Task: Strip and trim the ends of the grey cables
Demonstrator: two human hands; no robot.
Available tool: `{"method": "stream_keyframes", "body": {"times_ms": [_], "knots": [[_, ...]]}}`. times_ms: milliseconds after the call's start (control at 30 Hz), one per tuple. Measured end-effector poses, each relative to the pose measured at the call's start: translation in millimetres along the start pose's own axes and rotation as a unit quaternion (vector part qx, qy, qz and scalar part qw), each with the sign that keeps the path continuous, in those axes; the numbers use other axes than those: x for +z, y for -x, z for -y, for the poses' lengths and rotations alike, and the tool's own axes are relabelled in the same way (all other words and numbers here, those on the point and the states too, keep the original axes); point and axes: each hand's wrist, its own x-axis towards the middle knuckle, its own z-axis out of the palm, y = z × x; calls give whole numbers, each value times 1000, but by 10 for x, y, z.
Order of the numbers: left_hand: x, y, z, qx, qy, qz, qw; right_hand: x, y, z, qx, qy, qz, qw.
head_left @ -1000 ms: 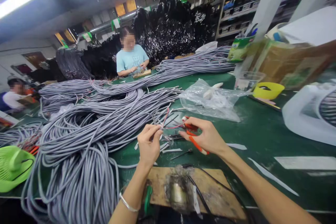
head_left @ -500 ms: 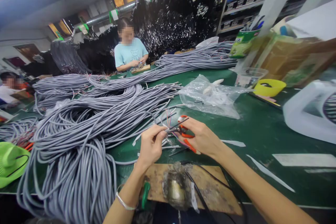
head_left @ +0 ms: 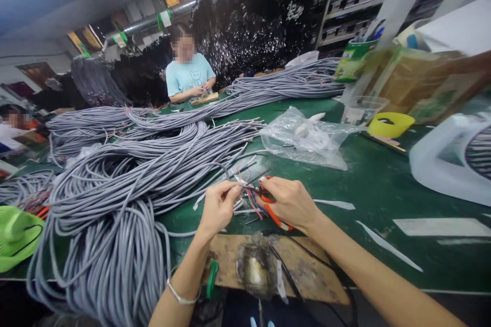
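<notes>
My left hand point(head_left: 218, 208) is closed in a pinch on the end of a grey cable point(head_left: 221, 165), whose loop curves up behind the fingers. Thin coloured wires point(head_left: 252, 198) fan out of that end, red, white and blue among them. My right hand point(head_left: 293, 203) grips orange-handled cutters point(head_left: 273, 213), their dark jaws up against the wires beside my left fingertips. Just which wire lies between the jaws is too small to tell. A big heap of grey cables point(head_left: 111, 184) spreads to the left of my hands.
Below my hands lies a stained wooden board point(head_left: 307, 265) bearing a metal pot-like piece point(head_left: 256, 272) and a black cord. A clear plastic bag point(head_left: 307, 138), a yellow dish point(head_left: 391, 125) and a white fan-like appliance point(head_left: 433, 163) stand rightward. A co-worker point(head_left: 190, 76) sits across the green table.
The cutters' jaws have shifted onto the wires, and the coloured wires now hang lower, spreading down between my hands. Both hands stay close together in nearly the same place.
</notes>
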Motion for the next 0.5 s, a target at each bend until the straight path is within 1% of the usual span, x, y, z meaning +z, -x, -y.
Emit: {"method": "stream_keyframes", "body": {"times_ms": [100,133,233,267,300,333,367,400,433,467,500], "knots": [[-23,38,6,-6,16,-10,1000,6,4,15,-10,-16,-16,1000],[-17,29,-10,-11,30,-21,999,5,3,16,2,-26,-20,999],[0,-98,-146,-32,77,-63,994,-11,-9,-4,88,-32,-26,995],[-34,-145,-201,-32,90,-78,992,-21,-17,-18,114,-28,-30,993],[-115,-157,-236,-27,98,-97,990,-35,-29,-34,137,-23,-31,990],[-257,-100,-229,-17,103,-120,987,-53,-44,-49,160,-14,-26,987],[-463,64,-164,3,112,-154,982,-73,-61,-62,185,-3,-8,983],[-730,367,-33,13,117,-193,974,-97,-80,-72,218,13,24,976],[-1037,827,158,27,135,-242,961,-126,-99,-78,256,32,66,964],[-1356,1440,388,54,164,-296,939,-158,-118,-81,289,51,113,949],[-1656,2173,621,79,203,-346,913,-194,-136,-81,312,63,157,935]]}}
